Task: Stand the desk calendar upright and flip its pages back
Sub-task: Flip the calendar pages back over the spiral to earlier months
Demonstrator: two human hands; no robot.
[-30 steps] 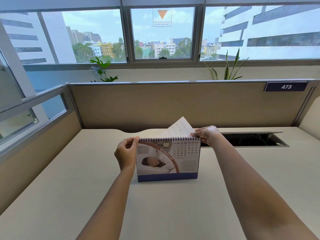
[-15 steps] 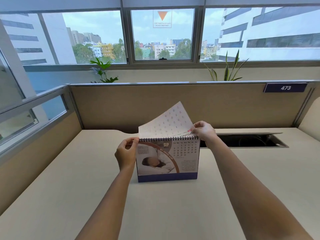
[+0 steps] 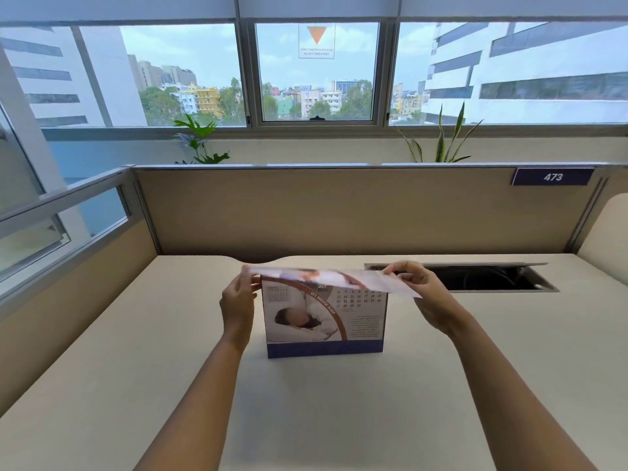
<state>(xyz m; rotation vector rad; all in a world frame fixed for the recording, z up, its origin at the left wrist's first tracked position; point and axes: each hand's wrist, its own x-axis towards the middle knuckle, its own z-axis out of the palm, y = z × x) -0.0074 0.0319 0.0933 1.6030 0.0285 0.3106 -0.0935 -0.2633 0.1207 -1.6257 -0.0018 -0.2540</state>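
Swung forward now, one page (image 3: pixel 334 279) lies nearly level over the upright calendar (image 3: pixel 324 321) — both hands pinching it.

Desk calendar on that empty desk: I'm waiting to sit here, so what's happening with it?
A person is flipping a page on the calendar, which stands upright on the desk. The left hand steadies its top corner; the right hand holds a page about level above the September sheet.

Desk calendar (image 3: pixel 324 322) stands upright on the desk (September page facing); one page (image 3: pixel 334 279) lifted level above it.
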